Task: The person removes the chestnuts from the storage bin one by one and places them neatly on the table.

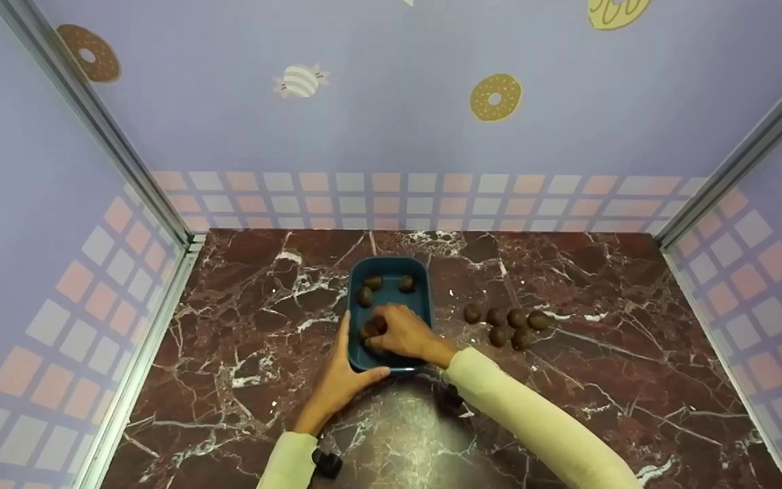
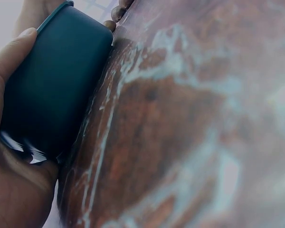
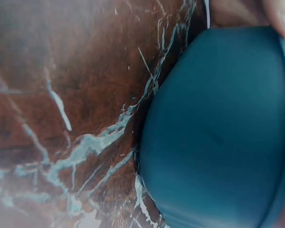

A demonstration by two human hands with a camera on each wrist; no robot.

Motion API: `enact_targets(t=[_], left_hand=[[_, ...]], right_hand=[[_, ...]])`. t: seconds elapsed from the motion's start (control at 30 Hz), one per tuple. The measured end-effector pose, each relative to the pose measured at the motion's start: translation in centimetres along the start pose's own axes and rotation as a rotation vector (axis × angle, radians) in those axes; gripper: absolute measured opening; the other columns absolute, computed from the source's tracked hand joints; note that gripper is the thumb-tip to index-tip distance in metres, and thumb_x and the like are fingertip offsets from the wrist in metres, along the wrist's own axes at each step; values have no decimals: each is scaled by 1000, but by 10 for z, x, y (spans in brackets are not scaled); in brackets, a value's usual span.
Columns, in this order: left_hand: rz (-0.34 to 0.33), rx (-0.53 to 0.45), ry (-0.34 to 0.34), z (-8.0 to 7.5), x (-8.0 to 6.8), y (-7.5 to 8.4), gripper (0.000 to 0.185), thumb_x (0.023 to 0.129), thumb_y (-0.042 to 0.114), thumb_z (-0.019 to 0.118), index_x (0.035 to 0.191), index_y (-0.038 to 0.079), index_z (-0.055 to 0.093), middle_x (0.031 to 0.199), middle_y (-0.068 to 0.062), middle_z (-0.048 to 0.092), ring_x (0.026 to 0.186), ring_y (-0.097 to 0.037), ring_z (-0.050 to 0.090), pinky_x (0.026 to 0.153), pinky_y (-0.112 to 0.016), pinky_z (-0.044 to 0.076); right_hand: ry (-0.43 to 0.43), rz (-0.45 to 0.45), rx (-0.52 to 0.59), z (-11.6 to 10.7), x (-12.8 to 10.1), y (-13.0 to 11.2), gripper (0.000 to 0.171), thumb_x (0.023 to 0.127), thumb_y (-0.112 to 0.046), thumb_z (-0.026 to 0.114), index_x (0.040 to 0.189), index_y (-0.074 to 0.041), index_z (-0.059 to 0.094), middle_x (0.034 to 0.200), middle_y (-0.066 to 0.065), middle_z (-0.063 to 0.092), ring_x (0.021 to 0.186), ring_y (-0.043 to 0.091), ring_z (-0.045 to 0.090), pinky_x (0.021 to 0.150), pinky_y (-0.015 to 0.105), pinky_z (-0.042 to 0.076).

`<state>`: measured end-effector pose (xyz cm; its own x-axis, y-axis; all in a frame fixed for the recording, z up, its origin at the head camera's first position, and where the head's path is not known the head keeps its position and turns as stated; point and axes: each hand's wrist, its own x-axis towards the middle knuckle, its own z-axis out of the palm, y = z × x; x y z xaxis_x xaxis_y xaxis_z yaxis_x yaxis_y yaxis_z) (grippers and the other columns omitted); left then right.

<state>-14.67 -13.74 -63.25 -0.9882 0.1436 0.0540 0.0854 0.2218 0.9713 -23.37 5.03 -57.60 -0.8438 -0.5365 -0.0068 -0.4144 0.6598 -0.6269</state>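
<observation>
Marble table (image 1: 567, 407) spreads bare around a teal tray (image 1: 418, 288). Left hand (image 1: 340, 380) clasps the tray's near left corner; right hand (image 1: 401, 333) curls over a brown ball (image 1: 368, 330) inside. Six balls (image 1: 506, 326) sit right of it.
</observation>
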Motion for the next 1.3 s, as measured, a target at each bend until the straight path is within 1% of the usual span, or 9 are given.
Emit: enact_targets(t=[0.1, 0.27, 0.4, 0.57, 0.77, 0.93, 1.1, 1.2, 1.3], left_hand=[[4, -22, 2, 0, 0, 1, 131, 87, 23, 97, 179, 15, 4, 183, -20, 8, 166, -43, 19, 131, -64, 20], [-4, -80, -16, 0, 0, 1, 129, 90, 18, 94, 179, 16, 1, 183, -19, 7, 164, -41, 27, 129, -62, 26], [-5, -101, -24, 1, 0, -1, 129, 90, 17, 94, 179, 16, 0, 183, -19, 10, 161, -39, 35, 128, -61, 30], [3, -91, -15, 2, 1, -2, 130, 89, 17, 95, 179, 14, 2, 183, -20, 12, 159, -40, 36, 128, -61, 29], [0, -58, 6, 2, 2, 0, 132, 86, 20, 97, 179, 14, 4, 183, -19, 9, 164, -42, 23, 130, -63, 21], [-6, -15, -2, 1, 1, 1, 131, 87, 25, 96, 179, 16, 4, 184, -18, 4, 168, -44, 9, 129, -71, 16], [-12, 10, 2, 1, 0, 1, 131, 88, 31, 96, 180, 20, 4, 184, -18, 3, 168, -44, 7, 129, -73, 16], [-11, 12, 0, 1, -1, 2, 131, 88, 32, 96, 180, 21, 4, 184, -17, 2, 168, -43, 6, 129, -72, 15], [-9, 15, -1, 1, -1, 3, 131, 88, 30, 96, 180, 21, 3, 184, -17, 2, 169, -43, 5, 130, -71, 14]], right_hand=[[20, -20, 7, -4, -7, -2, 31, 94, -26, 90, 115, -7, 77, 105, 9, 70, 93, 25, 66, 85, 46, 57], [51, -47, 60, -11, -19, -7, 41, 94, -23, 90, 127, -1, 76, 116, 13, 73, 104, 32, 72, 94, 49, 60], [73, -65, 97, -17, -29, -9, 42, 95, -21, 89, 128, -1, 75, 118, 13, 73, 105, 33, 73, 91, 47, 61], [118, -79, 96, -25, -44, -7, 41, 93, -21, 91, 126, -2, 75, 116, 11, 73, 99, 29, 71, 85, 42, 60], [165, -109, 83, -34, -59, 1, 40, 92, -20, 91, 124, -2, 75, 111, 10, 73, 93, 28, 70, 80, 39, 58], [191, -135, 80, -40, -69, 7, 39, 92, -19, 91, 124, -3, 76, 109, 9, 73, 91, 24, 68, 81, 42, 58], [206, -127, 80, -42, -78, 13, 39, 92, -18, 92, 123, -3, 75, 110, 9, 72, 91, 25, 67, 79, 40, 57], [214, -112, 94, -43, -83, 18, 39, 91, -15, 92, 123, -3, 75, 107, 8, 71, 90, 24, 68, 76, 36, 58], [228, -120, 113, -42, -89, 24, 39, 89, -12, 93, 122, -2, 76, 104, 8, 70, 89, 25, 68, 76, 36, 59]])
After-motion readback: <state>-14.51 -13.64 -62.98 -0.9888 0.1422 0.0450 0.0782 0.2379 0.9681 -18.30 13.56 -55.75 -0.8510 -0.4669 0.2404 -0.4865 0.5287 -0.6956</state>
